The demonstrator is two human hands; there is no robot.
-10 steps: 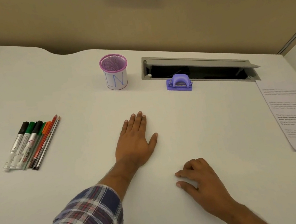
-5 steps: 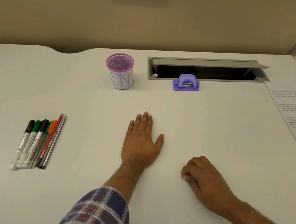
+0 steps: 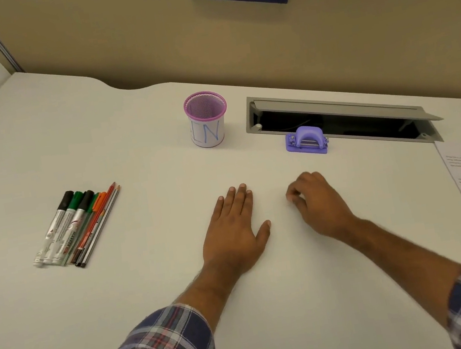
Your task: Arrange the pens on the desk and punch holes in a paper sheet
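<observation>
Hands: your left hand (image 3: 233, 231) lies flat; your right hand (image 3: 317, 203) is loosely curled, holding nothing.
Risk: the pens (image 3: 77, 225) may roll toward the counter's (image 3: 149, 277) left edge.

Bright, even, diffuse lighting; shadows faint. No glare. Slight motion blur on right hand (image 3: 320, 205). Wide-angle bowing toward 9 and 3 o'clock edges.

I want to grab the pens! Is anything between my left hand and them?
No. In the head view, only bare white desk lies between the flat left hand and the row of markers and pencils.
</observation>
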